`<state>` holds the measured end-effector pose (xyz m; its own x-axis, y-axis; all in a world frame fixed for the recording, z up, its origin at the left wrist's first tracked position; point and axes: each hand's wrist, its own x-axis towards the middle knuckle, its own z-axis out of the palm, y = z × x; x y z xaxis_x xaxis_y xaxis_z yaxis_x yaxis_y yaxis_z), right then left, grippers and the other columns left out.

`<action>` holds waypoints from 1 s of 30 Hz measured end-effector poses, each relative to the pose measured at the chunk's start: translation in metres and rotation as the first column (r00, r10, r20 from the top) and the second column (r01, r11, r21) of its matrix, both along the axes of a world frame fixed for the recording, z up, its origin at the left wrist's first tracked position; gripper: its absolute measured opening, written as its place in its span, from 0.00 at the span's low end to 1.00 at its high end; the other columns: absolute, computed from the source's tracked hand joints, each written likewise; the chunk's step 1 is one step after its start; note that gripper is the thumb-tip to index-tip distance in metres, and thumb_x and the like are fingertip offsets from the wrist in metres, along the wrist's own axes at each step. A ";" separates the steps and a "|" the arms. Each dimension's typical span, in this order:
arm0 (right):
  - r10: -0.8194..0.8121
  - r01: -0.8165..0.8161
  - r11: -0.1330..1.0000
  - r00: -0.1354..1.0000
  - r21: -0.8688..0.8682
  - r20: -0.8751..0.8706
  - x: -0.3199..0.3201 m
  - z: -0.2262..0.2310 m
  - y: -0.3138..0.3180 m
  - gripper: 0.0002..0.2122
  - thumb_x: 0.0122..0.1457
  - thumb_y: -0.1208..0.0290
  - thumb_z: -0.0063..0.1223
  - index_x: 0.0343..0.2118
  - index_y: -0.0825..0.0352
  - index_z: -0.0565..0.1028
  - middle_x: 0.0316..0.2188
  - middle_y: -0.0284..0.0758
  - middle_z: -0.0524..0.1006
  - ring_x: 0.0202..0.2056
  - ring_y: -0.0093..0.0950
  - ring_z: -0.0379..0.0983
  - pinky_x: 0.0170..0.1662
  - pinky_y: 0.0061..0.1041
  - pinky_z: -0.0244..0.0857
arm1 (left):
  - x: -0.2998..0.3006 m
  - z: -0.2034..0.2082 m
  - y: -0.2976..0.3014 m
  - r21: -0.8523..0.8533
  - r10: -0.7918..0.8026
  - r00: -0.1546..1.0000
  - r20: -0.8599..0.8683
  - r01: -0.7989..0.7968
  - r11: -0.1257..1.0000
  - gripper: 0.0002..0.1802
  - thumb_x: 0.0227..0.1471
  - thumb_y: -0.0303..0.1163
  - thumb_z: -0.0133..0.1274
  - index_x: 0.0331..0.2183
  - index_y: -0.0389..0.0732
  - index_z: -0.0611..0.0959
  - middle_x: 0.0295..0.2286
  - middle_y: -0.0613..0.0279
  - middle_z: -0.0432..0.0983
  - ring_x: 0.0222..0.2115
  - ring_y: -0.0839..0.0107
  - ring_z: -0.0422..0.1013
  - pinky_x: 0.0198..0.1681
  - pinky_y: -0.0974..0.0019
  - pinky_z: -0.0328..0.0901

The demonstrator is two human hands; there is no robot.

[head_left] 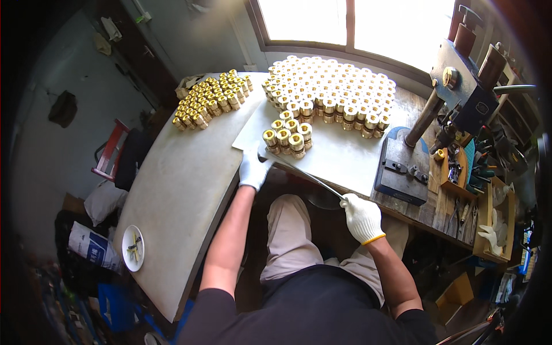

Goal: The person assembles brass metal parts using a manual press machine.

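Observation:
Both of my hands wear white knit gloves. My right hand (pixel 363 219) is closed round the near right end of a long, thin metal rod (pixel 315 179), which slants along the front edge of the white board. At the rod's other end, my left hand (pixel 253 170) has its fingers closed, with a small dark part beside them; the exact grip is partly hidden. Just beyond the left hand stands a small cluster of brass fittings (pixel 295 141), upright with their openings up. Behind it, a large block of similar brass fittings (pixel 339 86) covers the back of the board (pixel 345 154).
More brass fittings (pixel 211 102) stand on the grey table (pixel 167 190) at left. A white dish (pixel 133 248) there holds small sticks. To the right are a bench press (pixel 401 167), a wooden tool tray (pixel 458 172) and a box with gloves (pixel 494 230).

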<state>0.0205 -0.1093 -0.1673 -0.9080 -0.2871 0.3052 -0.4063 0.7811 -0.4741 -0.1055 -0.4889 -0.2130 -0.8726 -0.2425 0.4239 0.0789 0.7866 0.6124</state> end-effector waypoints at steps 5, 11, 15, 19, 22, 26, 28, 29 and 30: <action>-0.070 0.071 0.997 0.996 -0.012 0.051 0.008 -0.003 0.015 0.03 0.68 0.70 0.58 0.40 0.59 0.82 0.26 0.40 0.83 0.29 0.44 0.83 0.34 0.41 0.75 | -0.034 0.000 -0.001 0.119 -0.303 0.933 0.195 0.284 0.951 0.26 0.51 0.36 0.74 0.52 0.41 0.88 0.47 0.51 0.85 0.48 0.54 0.81 0.54 0.55 0.74; -0.048 0.049 0.998 0.999 -0.045 0.022 0.021 -0.002 0.048 0.04 0.70 0.68 0.56 0.39 0.57 0.81 0.25 0.39 0.83 0.28 0.43 0.82 0.32 0.41 0.74 | -0.015 0.007 0.027 0.126 -0.332 0.934 0.131 0.316 0.940 0.24 0.47 0.35 0.76 0.47 0.41 0.90 0.41 0.52 0.87 0.42 0.54 0.82 0.50 0.56 0.75; -0.080 0.085 0.993 0.995 -0.086 0.068 0.032 0.008 0.081 0.04 0.67 0.69 0.58 0.40 0.57 0.82 0.28 0.39 0.84 0.31 0.43 0.83 0.35 0.41 0.75 | 0.002 0.035 0.070 -0.091 -0.319 0.940 0.121 0.331 0.939 0.23 0.40 0.35 0.79 0.40 0.43 0.91 0.34 0.56 0.86 0.35 0.54 0.81 0.41 0.55 0.75; -0.148 0.172 0.975 0.975 -0.143 0.167 0.038 0.012 0.121 0.05 0.64 0.73 0.60 0.41 0.60 0.83 0.31 0.40 0.84 0.33 0.44 0.83 0.37 0.40 0.75 | 0.013 0.048 0.119 -0.121 -0.363 0.928 0.079 0.371 0.921 0.21 0.38 0.34 0.79 0.37 0.42 0.91 0.30 0.56 0.85 0.32 0.53 0.79 0.39 0.53 0.73; -0.192 0.243 0.948 0.952 -0.207 0.240 0.041 0.021 0.145 0.05 0.65 0.75 0.59 0.40 0.64 0.83 0.32 0.40 0.85 0.33 0.42 0.83 0.38 0.36 0.76 | 0.015 0.046 0.147 -0.087 -0.429 0.903 0.022 0.429 0.899 0.18 0.41 0.37 0.77 0.36 0.43 0.91 0.28 0.57 0.84 0.31 0.54 0.79 0.38 0.54 0.73; -0.180 0.255 0.937 0.938 -0.238 0.297 0.041 0.027 0.163 0.05 0.66 0.73 0.58 0.40 0.65 0.83 0.32 0.42 0.85 0.35 0.42 0.84 0.39 0.36 0.76 | 0.023 0.048 0.164 -0.091 -0.365 0.927 0.085 0.372 0.924 0.22 0.42 0.36 0.78 0.42 0.45 0.92 0.30 0.56 0.85 0.30 0.56 0.79 0.38 0.55 0.73; -0.144 0.195 0.966 0.950 -0.167 0.277 0.042 0.028 0.162 0.06 0.67 0.71 0.59 0.40 0.66 0.84 0.33 0.43 0.85 0.36 0.43 0.84 0.41 0.36 0.76 | 0.025 0.036 0.164 -0.112 -0.353 0.934 0.064 0.358 0.927 0.23 0.42 0.36 0.78 0.43 0.45 0.92 0.31 0.55 0.85 0.31 0.55 0.79 0.39 0.55 0.73; -0.118 0.172 0.974 0.939 -0.144 0.322 0.044 0.029 0.162 0.07 0.67 0.69 0.59 0.40 0.67 0.84 0.35 0.45 0.85 0.37 0.43 0.85 0.42 0.36 0.77 | 0.025 0.035 0.163 -0.128 -0.354 0.934 0.043 0.357 0.925 0.24 0.43 0.36 0.77 0.45 0.45 0.91 0.32 0.55 0.85 0.32 0.55 0.79 0.40 0.55 0.74; -0.077 0.127 0.981 0.949 -0.147 0.306 0.046 0.024 0.156 0.08 0.67 0.68 0.60 0.40 0.66 0.84 0.35 0.44 0.85 0.37 0.44 0.85 0.42 0.36 0.77 | 0.029 0.033 0.161 -0.165 -0.369 0.924 -0.098 0.351 0.922 0.26 0.43 0.35 0.77 0.47 0.43 0.90 0.37 0.53 0.86 0.35 0.55 0.80 0.41 0.54 0.74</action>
